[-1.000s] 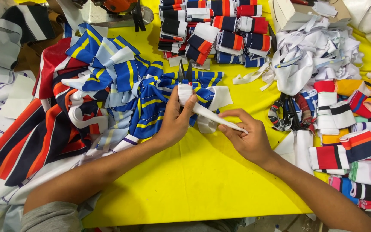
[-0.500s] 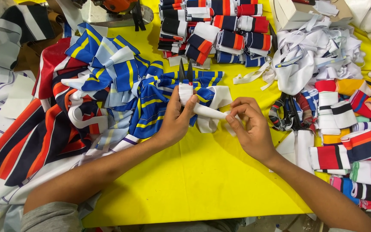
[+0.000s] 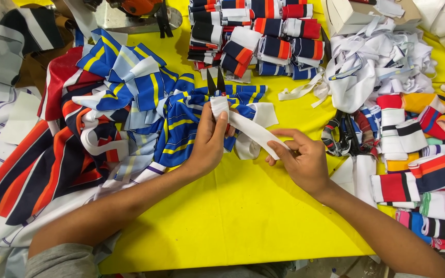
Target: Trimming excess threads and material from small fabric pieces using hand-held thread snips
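Hands: left hand pinches white strip with scissors | right hand fingers grip its other end

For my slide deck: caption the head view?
Left hand with scissors and right hand stretch a white strip.

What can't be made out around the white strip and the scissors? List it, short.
- Scissors, head view: only the two dark blades show; the left hand and the white strip cover the handles.
- Strip's far end: pinched under the right hand fingers.
- Orange machine: cut off by the top edge.
- Second scissors: half buried among the striped fabric rolls.
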